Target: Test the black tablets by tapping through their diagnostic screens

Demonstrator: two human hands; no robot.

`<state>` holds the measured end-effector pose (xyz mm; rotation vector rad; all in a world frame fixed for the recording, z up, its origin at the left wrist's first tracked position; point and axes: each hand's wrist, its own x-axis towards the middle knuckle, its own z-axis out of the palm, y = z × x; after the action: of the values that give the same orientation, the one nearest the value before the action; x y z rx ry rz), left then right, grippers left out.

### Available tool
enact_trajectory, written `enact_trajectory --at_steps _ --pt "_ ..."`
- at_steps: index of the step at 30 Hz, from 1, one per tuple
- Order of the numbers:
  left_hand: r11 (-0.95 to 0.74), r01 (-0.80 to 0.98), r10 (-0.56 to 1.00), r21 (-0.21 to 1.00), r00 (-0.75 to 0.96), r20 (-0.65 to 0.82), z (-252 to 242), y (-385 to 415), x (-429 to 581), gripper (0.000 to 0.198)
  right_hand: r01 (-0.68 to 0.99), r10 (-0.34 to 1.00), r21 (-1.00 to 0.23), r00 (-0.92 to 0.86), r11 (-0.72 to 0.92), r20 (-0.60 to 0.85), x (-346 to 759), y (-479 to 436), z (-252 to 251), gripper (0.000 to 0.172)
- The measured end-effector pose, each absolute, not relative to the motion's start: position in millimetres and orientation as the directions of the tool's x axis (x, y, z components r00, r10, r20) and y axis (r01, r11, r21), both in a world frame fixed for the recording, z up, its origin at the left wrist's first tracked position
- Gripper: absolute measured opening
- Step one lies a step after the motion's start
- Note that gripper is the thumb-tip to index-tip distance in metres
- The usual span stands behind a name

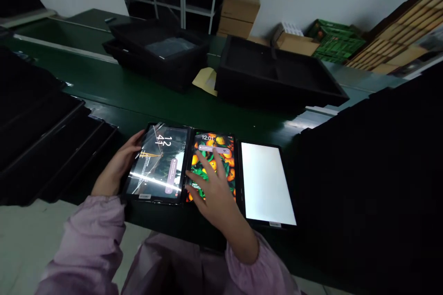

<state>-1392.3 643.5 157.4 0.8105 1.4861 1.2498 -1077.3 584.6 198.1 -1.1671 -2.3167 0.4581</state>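
a pale mauve long-sleeved top of soft, faintly sheeny fabric: the left sleeve and right sleeve puff into loose folds, gathering at elastic cuffs above the bare left hand and right hand.

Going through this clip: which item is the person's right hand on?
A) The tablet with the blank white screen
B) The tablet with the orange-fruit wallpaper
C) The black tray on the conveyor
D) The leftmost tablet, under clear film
B. The right hand is spread across the middle tablet, whose screen shows oranges and 12:01, while the white-screened tablet lies to its right.
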Motion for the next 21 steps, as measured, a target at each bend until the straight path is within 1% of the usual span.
enact_trajectory --at_steps 2,4,7,10,13,15,17,19,21 --pt "0.215 -0.086 0.935 0.973 -0.27 -0.23 150.3 638.3 -1395.5 0.077 0.681 0.845 -0.5 -0.43 0.534 0.318 -1064.9 584.1 191.3 0.032" --pt "0.185 -0.071 0.946 0.98 -0.258 -0.197 144.5 635.5 -1397.8 0.082 0.727 0.876 -0.491 -0.362 0.48 0.319 -1051.3 585.4 181.1 0.034" --pt "0.166 -0.088 0.949 0.982 -0.255 -0.183 141.1 635.6 -1397.7 0.08 0.786 0.896 -0.451 -0.287 0.422 0.338 -1036.3 591.4 169.1 0.035" --pt "0.154 -0.118 0.944 0.981 -0.277 -0.181 142.6 635.2 -1393.9 0.078 0.791 0.876 -0.452 -0.208 0.412 0.435 -1023.4 594.1 167.3 0.04" --pt "0.147 -0.122 0.939 0.982 -0.296 -0.177 147.2 631.3 -1388.1 0.075 0.768 0.841 -0.499 -0.093 0.401 0.533 -1003.9 587.3 169.5 0.036" --pt "0.195 -0.076 0.921 0.978 -0.327 -0.209 152.9 629.0 -1383.0 0.072 0.774 0.822 -0.52 -0.002 0.363 0.57 -986.7 579.5 169.5 0.033" --pt "0.301 0.027 0.889 0.953 -0.369 -0.27 160.7 628.3 -1376.9 0.075 0.779 0.799 -0.531 0.067 0.332 0.598 -968.4 571.5 168.7 0.031" --pt "0.395 0.155 0.87 0.906 -0.379 -0.315 169.1 628.4 -1371.1 0.089 0.779 0.782 -0.549 0.127 0.302 0.611 -951.8 563.6 168.7 0.029" --pt "0.435 0.218 0.87 0.874 -0.353 -0.345 175.0 628.2 -1368.0 0.103 0.753 0.768 -0.598 0.202 0.275 0.607 -939.8 554.2 171.0 0.027"
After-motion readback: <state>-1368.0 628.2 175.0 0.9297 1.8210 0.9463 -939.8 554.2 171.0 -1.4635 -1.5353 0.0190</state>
